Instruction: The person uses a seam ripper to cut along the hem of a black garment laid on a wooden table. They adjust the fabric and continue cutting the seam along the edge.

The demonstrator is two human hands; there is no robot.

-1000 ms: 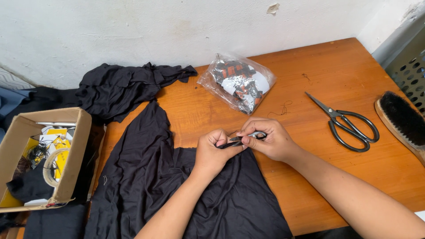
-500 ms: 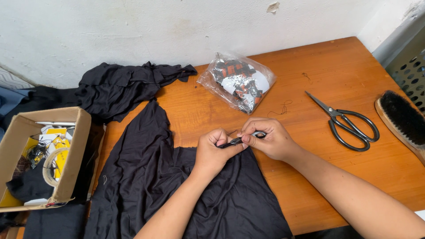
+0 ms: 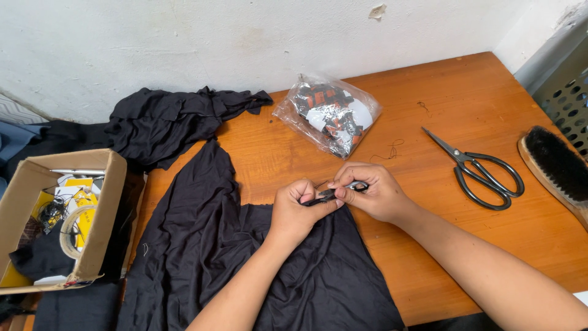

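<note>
On orange wooden table (image 3: 465, 104), white wall (image 3: 184, 43).

Black garment (image 3: 245, 270) on an orange-brown table (image 3: 465, 98), black scissors (image 3: 484, 175) (bag's contents (image 3: 327, 113) red, black, white).

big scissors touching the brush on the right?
Apart. The head view shows bare orange table between the scissors' handle loops and the wooden brush.

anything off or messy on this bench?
Mostly tidy. A loose dark thread lies curled on the table between the clear bag and the scissors. A second black cloth is bunched against the wall. Both hands pinch a small dark tool over the black garment.
</note>
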